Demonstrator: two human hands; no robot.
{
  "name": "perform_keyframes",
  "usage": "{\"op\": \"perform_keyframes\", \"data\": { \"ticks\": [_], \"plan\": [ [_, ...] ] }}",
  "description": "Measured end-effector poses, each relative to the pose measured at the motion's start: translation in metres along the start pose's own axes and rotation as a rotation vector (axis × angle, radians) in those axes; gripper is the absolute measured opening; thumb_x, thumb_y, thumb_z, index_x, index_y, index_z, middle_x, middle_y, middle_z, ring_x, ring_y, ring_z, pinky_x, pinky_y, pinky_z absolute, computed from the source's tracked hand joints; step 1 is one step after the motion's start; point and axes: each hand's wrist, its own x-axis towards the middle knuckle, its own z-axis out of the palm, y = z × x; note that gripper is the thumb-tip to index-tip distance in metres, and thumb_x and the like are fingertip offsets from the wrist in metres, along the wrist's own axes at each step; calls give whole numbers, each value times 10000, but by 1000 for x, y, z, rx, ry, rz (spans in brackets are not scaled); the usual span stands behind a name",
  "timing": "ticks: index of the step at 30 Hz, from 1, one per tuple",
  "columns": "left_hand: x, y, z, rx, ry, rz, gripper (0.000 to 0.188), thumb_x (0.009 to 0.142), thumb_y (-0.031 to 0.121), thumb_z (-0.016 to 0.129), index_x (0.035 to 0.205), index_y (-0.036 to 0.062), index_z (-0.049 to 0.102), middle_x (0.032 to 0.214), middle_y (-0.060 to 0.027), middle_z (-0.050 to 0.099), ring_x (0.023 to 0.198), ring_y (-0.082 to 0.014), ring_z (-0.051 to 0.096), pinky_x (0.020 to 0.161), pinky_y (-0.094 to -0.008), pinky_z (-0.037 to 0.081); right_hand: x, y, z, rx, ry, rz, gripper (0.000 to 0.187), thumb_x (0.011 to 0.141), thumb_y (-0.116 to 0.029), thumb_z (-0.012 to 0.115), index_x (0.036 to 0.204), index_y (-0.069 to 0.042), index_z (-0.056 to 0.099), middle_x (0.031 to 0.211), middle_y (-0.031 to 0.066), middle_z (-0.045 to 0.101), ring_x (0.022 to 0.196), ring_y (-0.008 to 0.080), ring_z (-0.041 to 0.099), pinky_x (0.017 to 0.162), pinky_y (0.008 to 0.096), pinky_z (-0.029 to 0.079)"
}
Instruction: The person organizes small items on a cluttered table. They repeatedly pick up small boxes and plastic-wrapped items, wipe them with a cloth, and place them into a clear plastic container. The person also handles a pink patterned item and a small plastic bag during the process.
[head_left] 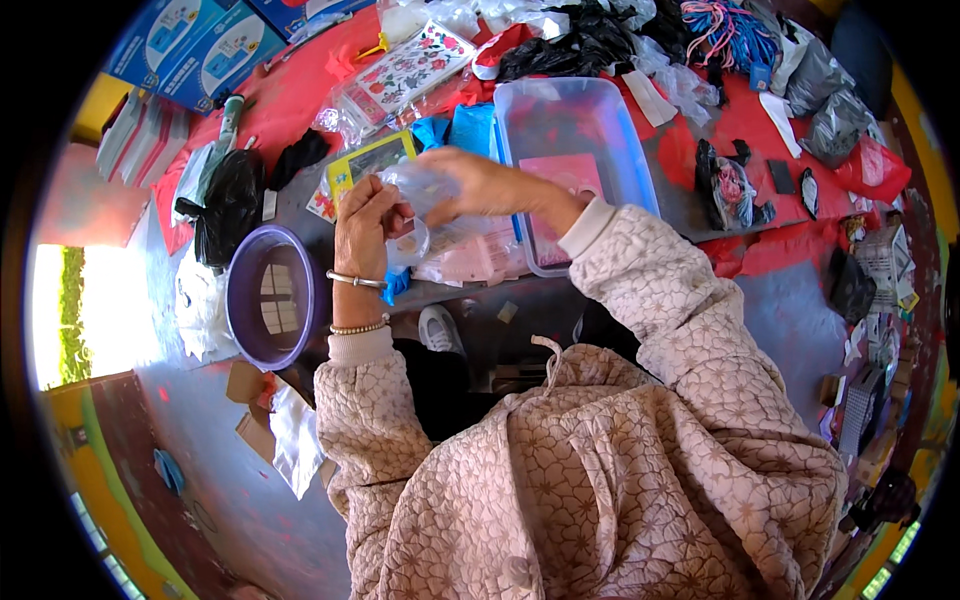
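My left hand (366,222), with a bracelet at its wrist, is closed with its fingertips pinching a clear plastic bag (418,188). From the right, my right hand (482,186) reaches across and curves round the same bag, its fingers on the far side and the thumb on the near side; it looks slightly blurred. Below the hands, pale pink items in clear wrapping (478,258) lie at the table's near edge. A yellow-framed flat package (372,160) lies just beyond my left hand. Beside my right forearm stands a clear plastic bin (632,150) with a pink flat item (562,178) in it.
A purple basin (238,300) stands left of my left arm, with a black plastic bag (232,205) behind it. Flowered sheets (420,72), black bags (570,45) and blue and pink cords (730,35) crowd the far side. An opened cardboard box (258,425) is at lower left.
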Motion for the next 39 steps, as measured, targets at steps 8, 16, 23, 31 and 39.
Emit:
{"op": "perform_keyframes", "data": {
  "ticks": [8,16,23,31,39],
  "plan": [
    [-1,-3,-5,-87,32,115,81,832,114,532,841,34,533,660,-48,530,486,-49,422,420,-150,301,1,-16,21,222,-93,360,234,833,-203,505,755,1,588,715,129,602,738,172,595,675,319,433],
    [-23,14,7,816,-235,313,137,766,42,471,895,32,516,663,-51,588,683,-159,571,631,-290,434,2,15,-1,566,72,722,247,865,-229,443,811,-34,586,689,90,623,660,137,591,651,288,433],
    [-13,12,17,814,-376,452,103,780,59,489,862,-3,480,734,-89,570,668,-167,580,590,-264,441,0,5,17,-230,-192,21,117,717,-124,496,751,-88,601,651,135,592,647,308,578,625,403,434],
    [0,10,23,12,-188,35,360,797,85,573,1094,23,380,764,-93,595,641,-103,546,550,-193,438,-4,-1,10,-1,-339,260,117,680,-105,502,720,-31,584,714,177,592,688,348,568,587,405,430],
    [-3,14,17,-128,-113,21,385,758,57,619,1110,16,466,790,-75,614,655,-87,555,614,-178,450,3,-28,-16,358,-527,396,158,691,-117,509,621,22,535,587,140,539,562,232,547,534,315,416]
  ]
}}
